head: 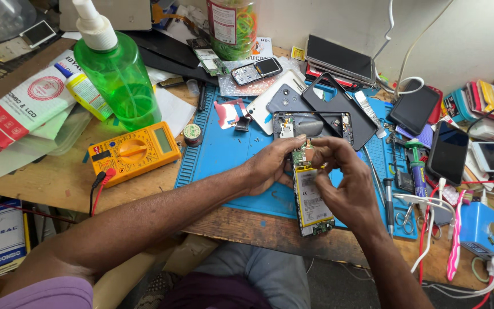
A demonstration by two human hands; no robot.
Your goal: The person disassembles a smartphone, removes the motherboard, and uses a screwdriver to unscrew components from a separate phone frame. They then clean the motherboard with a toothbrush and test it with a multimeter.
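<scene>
At centre frame, the left hand (270, 166) and right hand (344, 183) each close their grip on an opened phone (311, 200) over the counter's blue mat (224, 154). Upper left, a green spray bottle (118, 68) holds clear liquid; a clear jar (231, 26) at top holds rubber bands.

One green spray bottle (118, 68), one yellow multimeter (134, 151), two hands.

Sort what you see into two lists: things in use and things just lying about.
In use: opened phone, left hand, right hand, blue mat.

Lying about: yellow multimeter, green spray bottle, black back cover, tweezers.
</scene>
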